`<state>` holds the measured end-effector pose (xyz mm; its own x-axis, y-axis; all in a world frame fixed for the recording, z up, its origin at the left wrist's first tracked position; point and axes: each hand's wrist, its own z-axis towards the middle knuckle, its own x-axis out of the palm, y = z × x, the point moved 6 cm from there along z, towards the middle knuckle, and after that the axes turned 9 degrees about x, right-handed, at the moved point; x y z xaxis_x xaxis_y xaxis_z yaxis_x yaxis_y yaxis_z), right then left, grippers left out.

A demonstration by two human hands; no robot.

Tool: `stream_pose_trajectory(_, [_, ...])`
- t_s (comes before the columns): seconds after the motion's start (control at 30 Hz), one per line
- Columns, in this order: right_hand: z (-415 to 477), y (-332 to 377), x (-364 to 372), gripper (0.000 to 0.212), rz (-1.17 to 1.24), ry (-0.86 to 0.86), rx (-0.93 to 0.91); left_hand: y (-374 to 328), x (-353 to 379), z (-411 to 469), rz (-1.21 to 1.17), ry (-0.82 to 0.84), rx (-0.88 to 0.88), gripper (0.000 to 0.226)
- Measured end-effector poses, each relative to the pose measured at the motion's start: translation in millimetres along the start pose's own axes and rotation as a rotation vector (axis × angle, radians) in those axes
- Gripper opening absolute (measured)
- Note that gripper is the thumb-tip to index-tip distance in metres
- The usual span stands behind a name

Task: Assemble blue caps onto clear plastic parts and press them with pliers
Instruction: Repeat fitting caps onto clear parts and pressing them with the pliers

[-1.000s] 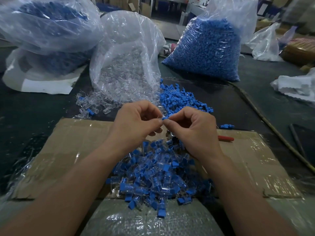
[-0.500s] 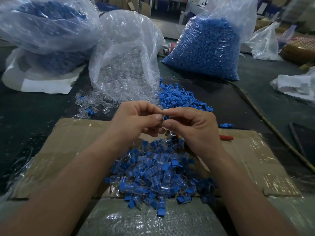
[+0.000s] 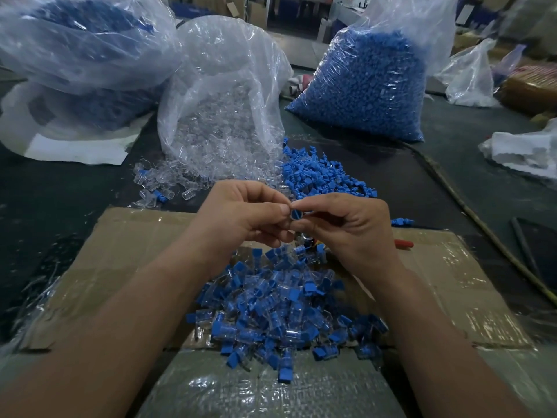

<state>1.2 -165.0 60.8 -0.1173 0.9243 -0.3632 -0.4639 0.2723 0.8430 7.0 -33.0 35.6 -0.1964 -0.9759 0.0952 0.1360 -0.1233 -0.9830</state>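
at the far left of the dark desk (image 3: pixel 45 206) lies a big plastic bag of blue pieces (image 3: pixel 75 40), resting on white sheeting. just right of it stands an open bag of clear plastic parts (image 3: pixel 223 116), with loose clear parts (image 3: pixel 168 179) spilled from its mouth onto the desk. nearer the person, a flattened piece of cardboard (image 3: pixel 126 251) wrapped in film covers the desk.

above the cardboard, the left hand (image 3: pixel 241 215) has its fingers curled, and its thumb and forefinger pinch a small blue cap (image 3: pixel 296 213), seen end-on with a slot across its face. the right hand (image 3: pixel 352 230) meets it from the other side, its thumb and fingertips pinching the same cap. whether a clear part sits behind the cap cannot be told. below both hands, a heap of assembled pieces (image 3: pixel 277 306), clear bodies with blue caps, lies on the cardboard.

beyond the hands, a pile of loose blue caps (image 3: pixel 319 176) lies beside the clear bag, and behind it stands a full bag of blue caps (image 3: pixel 367 86). right of the right hand, a red pliers handle (image 3: pixel 404 243) pokes out on the cardboard. crumpled white plastic (image 3: pixel 521 149) lies at the far right.
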Motion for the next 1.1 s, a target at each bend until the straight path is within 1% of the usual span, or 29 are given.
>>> stream_pose_trajectory(0.13, [-0.3,1.9,-1.8,0.030,-0.030,-0.019,-0.040,-0.4,1.1,-0.6,-0.012,0.004,-0.012,0.003])
stream_pose_trajectory(0.3, [-0.5,1.2,-3.2,0.029,-0.030,-0.017,-0.037,1.2,1.6,-0.6,-0.024,0.004,-0.020,0.013])
stream_pose_trajectory(0.5, [-1.0,0.4,-3.1,0.025,-0.020,-0.018,-0.007,2.8,1.7,-0.2,-0.029,0.020,-0.034,0.003])
stream_pose_trajectory(0.67, [-0.9,1.1,-3.1,0.024,-0.019,-0.020,-0.011,2.5,1.2,-0.6,-0.030,0.024,-0.052,0.004])
stream_pose_trajectory(0.8, [-1.1,0.5,-2.4,0.027,-0.048,-0.011,-0.026,1.5,1.3,-1.4,-0.019,0.024,-0.057,0.017])
stream_pose_trajectory(0.93, [-0.6,1.1,-0.5,0.031,-0.115,-0.008,-0.079,1.9,1.0,-1.5,0.044,0.027,-0.058,0.008])
stream_pose_trajectory(1.1, [-0.8,1.6,-1.0,0.032,-0.139,-0.020,-0.103,0.8,3.2,-1.3,0.085,0.029,-0.018,0.012])
